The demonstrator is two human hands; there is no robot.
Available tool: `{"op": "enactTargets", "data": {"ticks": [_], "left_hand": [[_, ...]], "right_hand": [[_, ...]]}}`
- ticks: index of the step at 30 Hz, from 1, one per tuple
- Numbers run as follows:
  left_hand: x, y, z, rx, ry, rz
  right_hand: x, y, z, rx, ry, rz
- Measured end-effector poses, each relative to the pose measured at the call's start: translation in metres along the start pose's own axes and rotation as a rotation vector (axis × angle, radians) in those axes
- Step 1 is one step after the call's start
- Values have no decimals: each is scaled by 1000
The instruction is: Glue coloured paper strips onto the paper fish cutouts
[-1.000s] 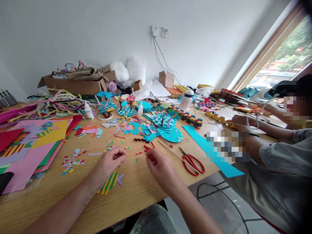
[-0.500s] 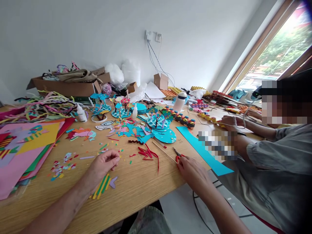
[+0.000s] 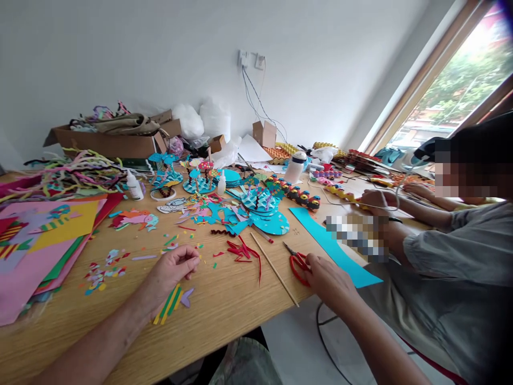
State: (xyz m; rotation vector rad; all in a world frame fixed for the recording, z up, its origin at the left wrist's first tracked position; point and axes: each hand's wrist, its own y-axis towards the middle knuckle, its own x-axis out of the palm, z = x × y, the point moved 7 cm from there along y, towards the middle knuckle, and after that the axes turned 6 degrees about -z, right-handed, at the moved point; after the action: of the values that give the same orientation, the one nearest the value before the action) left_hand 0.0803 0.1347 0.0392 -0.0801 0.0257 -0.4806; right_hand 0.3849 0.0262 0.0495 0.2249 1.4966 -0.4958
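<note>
My left hand (image 3: 178, 267) hovers over or rests on the table with thumb and fingers pinched together; anything between them is too small to make out. Beside its wrist lies a yellow-and-green striped paper piece (image 3: 171, 305), next to a purple paper tail (image 3: 186, 298). The fingers of my right hand (image 3: 331, 280) close on one handle of red-handled scissors (image 3: 298, 267), whose blades point away to the left. A thin wooden stick (image 3: 274, 268) lies just left of the scissors. Red strips (image 3: 242, 250) are bunched beyond it.
A blue paper strip (image 3: 332, 246) lies right of the scissors. Paper scraps (image 3: 106, 272) and coloured sheets (image 3: 48, 256) are at left. Glue bottles (image 3: 134, 186), blue paper crafts (image 3: 264, 208) and a cardboard box (image 3: 108, 144) stand farther back. A co-worker's arm (image 3: 425, 243) reaches in from the right.
My right hand has shifted right, uncovering the red scissor handles and the near end of the wooden stick. My left hand has barely moved.
</note>
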Motion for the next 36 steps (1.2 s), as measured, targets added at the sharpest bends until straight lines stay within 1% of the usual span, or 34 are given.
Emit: {"op": "enactTargets", "data": {"ticks": [3,5,7,9,10,12,14,15,17,20,24,27,29,36], "left_hand": [[0,0,-2,-15,-28,-4],[-1,1,-4,-27,-43,-12],[-1,2,-6,-30,-64,-32],[1,3,-7,-25,-84,-56],[1,3,-7,-22,-87,-68],[4,3,-7,-20,-87,-90],[6,2,-7,-25,-97,-109],[7,1,-7,-30,-112,-118],[9,0,-7,-43,-168,-135],[11,-3,-7,-54,-296,-146],[12,-5,-5,-51,-451,-135],[12,-6,-3,-32,-506,-139],[11,-6,-1,-23,-524,-137],[9,-6,5,20,-522,-141]], "right_hand": [[0,7,3,2,2,-27],[-5,6,7,-2,76,-11],[-14,-1,10,-13,211,35],[-22,-13,5,-69,431,56],[-24,-20,-3,-127,568,30],[-27,-36,-30,-314,804,-79],[-29,-52,-61,-474,894,-165],[-29,-58,-75,-526,893,-200],[-27,-65,-101,-586,834,-207],[-20,-66,-131,-607,702,-139],[-13,-61,-160,-603,626,-8],[-10,-58,-174,-610,626,45],[-9,-56,-179,-606,624,64],[-8,-52,-185,-582,634,83]]}}
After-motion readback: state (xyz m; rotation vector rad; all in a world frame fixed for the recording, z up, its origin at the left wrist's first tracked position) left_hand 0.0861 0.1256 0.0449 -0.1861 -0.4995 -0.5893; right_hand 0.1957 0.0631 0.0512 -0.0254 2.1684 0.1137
